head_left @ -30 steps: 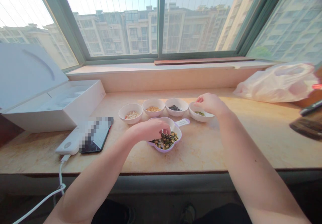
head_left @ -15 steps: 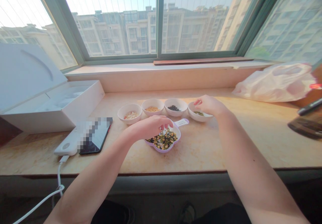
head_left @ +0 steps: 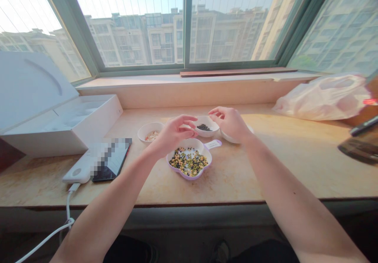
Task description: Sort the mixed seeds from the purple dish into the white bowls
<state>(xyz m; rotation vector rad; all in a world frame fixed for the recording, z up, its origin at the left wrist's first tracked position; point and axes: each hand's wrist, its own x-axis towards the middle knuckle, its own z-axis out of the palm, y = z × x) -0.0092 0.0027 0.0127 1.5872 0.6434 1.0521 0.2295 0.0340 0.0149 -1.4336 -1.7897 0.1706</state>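
My left hand [head_left: 178, 131] hovers behind the mixing dish, its fingers stretched and apart, hiding most of the second small bowl. Below it sits a white, purple-rimmed dish [head_left: 208, 158] with a short handle, holding mixed black, green and yellow beans [head_left: 189, 162]. My right hand [head_left: 228, 122] is bent with its fingertips drawn together near the right rim of a white bowl [head_left: 206, 132] of black beans [head_left: 203, 127]. Anything between those fingertips is too small to make out. The rightmost bowl [head_left: 230, 138] lies mostly beneath my right hand. At the left, another bowl [head_left: 143, 131] contains pale flat pieces [head_left: 151, 136].
An open white box [head_left: 97, 117] stands at the left, with a white power bank [head_left: 78, 168] and a phone [head_left: 110, 164] before it. A plastic bag [head_left: 321, 97] and a dark brown object [head_left: 357, 149] are at the right. A window runs along the back.
My left hand has risen away from the mixed beans towards the row of bowls, its fingers spreading. My right hand has shifted left from the green-bean bowl towards the black-bean bowl.
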